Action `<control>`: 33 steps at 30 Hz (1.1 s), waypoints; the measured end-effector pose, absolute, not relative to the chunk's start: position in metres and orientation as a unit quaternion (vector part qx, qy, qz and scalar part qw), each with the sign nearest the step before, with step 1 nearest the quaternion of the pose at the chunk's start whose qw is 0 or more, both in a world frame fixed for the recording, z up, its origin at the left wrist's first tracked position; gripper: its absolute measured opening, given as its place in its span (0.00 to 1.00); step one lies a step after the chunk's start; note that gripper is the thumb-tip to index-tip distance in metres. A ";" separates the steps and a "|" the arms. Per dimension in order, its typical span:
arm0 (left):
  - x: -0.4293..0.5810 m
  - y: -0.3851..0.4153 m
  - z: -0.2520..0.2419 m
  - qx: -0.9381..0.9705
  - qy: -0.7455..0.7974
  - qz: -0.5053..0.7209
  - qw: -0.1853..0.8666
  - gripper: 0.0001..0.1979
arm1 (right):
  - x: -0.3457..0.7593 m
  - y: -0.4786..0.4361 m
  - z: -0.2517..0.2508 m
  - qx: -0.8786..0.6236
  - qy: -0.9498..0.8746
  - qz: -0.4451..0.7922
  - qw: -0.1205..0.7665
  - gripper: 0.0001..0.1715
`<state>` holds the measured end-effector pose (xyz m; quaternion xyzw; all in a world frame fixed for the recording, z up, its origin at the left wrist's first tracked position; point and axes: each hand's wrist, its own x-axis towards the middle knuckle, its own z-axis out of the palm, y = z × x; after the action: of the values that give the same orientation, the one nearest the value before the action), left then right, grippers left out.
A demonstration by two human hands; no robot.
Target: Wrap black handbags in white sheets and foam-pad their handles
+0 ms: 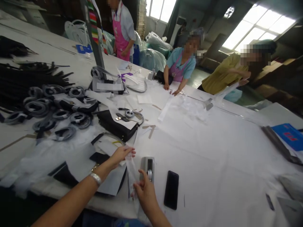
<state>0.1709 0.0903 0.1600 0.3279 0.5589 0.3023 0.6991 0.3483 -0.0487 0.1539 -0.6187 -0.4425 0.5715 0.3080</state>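
The left hand (124, 154) pinches the upper end of a translucent strip (132, 170), just left of a grey dispenser (143, 164) holding a tape roll (149, 174). The right hand (147, 190), thumb and forefinger apart, meets its lower part, grip unclear; a black handbag's (111, 127) contents are hidden.

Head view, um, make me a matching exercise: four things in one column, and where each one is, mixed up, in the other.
Things
1. Phone
2. Silver band
3. Translucent plastic
4. Grey dispenser

Places
A. Just beyond the right hand's fingertips
B. Around the left wrist
C. Flat on the white table
D. In the left hand's fingers

Pairs: 1-C, 2-B, 3-D, 4-A
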 end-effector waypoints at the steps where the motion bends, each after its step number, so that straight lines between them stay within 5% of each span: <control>1: 0.175 0.092 0.155 0.346 0.570 0.276 0.692 0.18 | 0.347 -0.057 0.148 -0.624 -0.433 0.572 0.310 0.25; 3: 0.182 0.095 0.145 0.385 0.591 0.233 0.670 0.14 | 0.343 -0.071 0.140 -0.636 -0.421 0.567 0.312 0.15; 11: 0.197 0.120 0.132 0.507 0.615 0.171 0.579 0.12 | 0.328 -0.066 0.111 -0.691 -0.414 0.504 0.312 0.04; 18: 0.197 0.133 0.157 0.513 0.650 0.237 0.508 0.11 | 0.315 -0.044 0.086 -0.682 -0.376 0.578 0.242 0.12; 24: 0.200 -0.001 0.198 0.404 0.648 0.307 0.567 0.25 | 0.320 -0.030 0.090 -0.671 -0.362 0.615 0.200 0.16; 29: 0.207 -0.111 0.173 0.181 0.712 0.264 0.625 0.42 | 0.323 -0.025 0.094 -0.666 -0.365 0.633 0.152 0.13; 33: 0.204 -0.110 0.142 0.053 0.707 0.290 0.643 0.38 | 0.325 -0.026 0.090 -0.669 -0.396 0.618 0.116 0.14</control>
<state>0.2042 -0.1102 0.1415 0.0525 0.7070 0.2904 0.6427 0.3252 -0.0262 0.0899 -0.6694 -0.3958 0.6179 0.1160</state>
